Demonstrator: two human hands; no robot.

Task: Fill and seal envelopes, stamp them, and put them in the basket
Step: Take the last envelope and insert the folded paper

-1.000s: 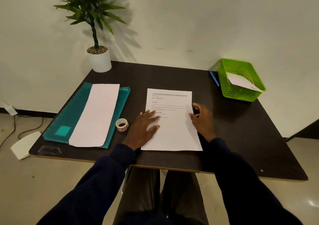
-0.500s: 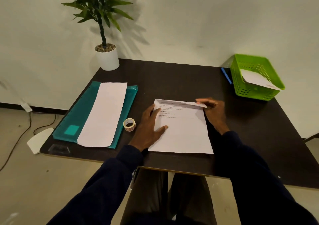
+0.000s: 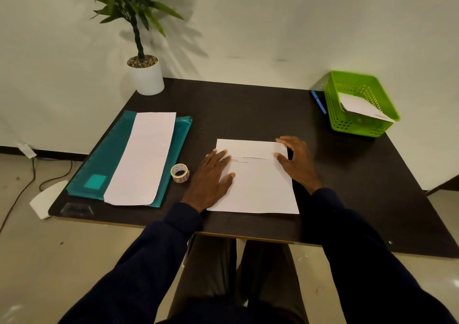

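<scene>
- Head view: the left hand [image 3: 211, 178] lies flat with fingers spread wide, pressing the left side of the letter sheet [image 3: 258, 192] on the table [image 3: 248, 110].
- The right hand [image 3: 298, 164] — fingers loosely spread — rests on the right end of the sheet's folded-down top.
- The stamp roll [image 3: 180, 172] sits just left of the left hand; the green basket [image 3: 360, 127] is well beyond the right hand.

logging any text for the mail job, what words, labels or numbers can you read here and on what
Nothing reads clearly.
Letter: two short printed lines just below the folded-over top, too small to read.
Sticker roll: print blurred.
Envelope in the green basket: faint reddish mark, unreadable.
Teal folder: lighter square, no text visible.
</scene>
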